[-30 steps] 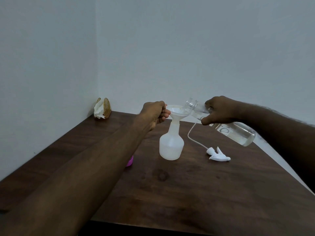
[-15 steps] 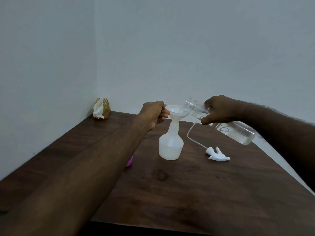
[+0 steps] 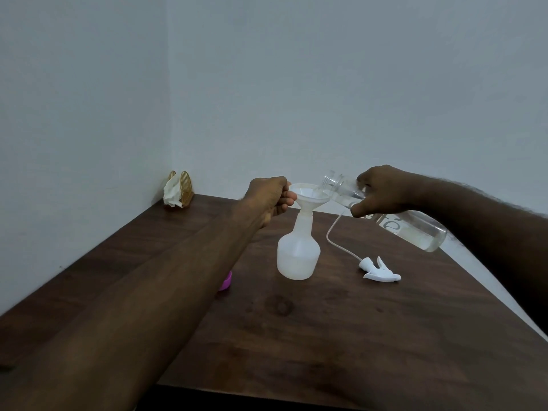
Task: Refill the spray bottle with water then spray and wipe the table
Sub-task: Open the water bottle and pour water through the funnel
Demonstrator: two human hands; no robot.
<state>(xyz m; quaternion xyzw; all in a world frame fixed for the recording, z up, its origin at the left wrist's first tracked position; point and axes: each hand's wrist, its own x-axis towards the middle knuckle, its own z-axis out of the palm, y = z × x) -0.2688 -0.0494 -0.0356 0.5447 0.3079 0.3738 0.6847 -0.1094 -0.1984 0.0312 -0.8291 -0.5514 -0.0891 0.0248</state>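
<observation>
Spray bottle (image 3: 298, 253): white, translucent, upright on the dark wooden tabletop (image 3: 326, 336), roughly mid-surface, with its head removed. A faint level line shows across the lower body. A white funnel (image 3: 310, 195) sits in the bottle's neck, bowl upward. Left hand (image 3: 268, 197): fingers curled, pinching the funnel's left rim, forearm stretched across the near left of the tabletop. Right hand (image 3: 382, 191): wrapped round a clear water bottle (image 3: 415, 229) just behind its neck, thumb underneath. The water bottle is uncapped and tipped over, its open mouth at the funnel's right rim and its base pointing near and right. Water is visible inside along the lower wall; I cannot tell whether a stream is leaving the mouth. The trigger spray head (image 3: 381, 269) lies on its side on the tabletop to the right of the spray bottle, apart from it. Its thin white dip tube (image 3: 333, 232) curves up and away toward the far side, passing under the water bottle. A small magenta cap (image 3: 226, 281) rests on the tabletop left of the spray bottle, partly hidden by the left forearm. In the far left corner, against the wall, stands a golden napkin holder (image 3: 185, 185) with white paper napkins (image 3: 171, 193) in it.
</observation>
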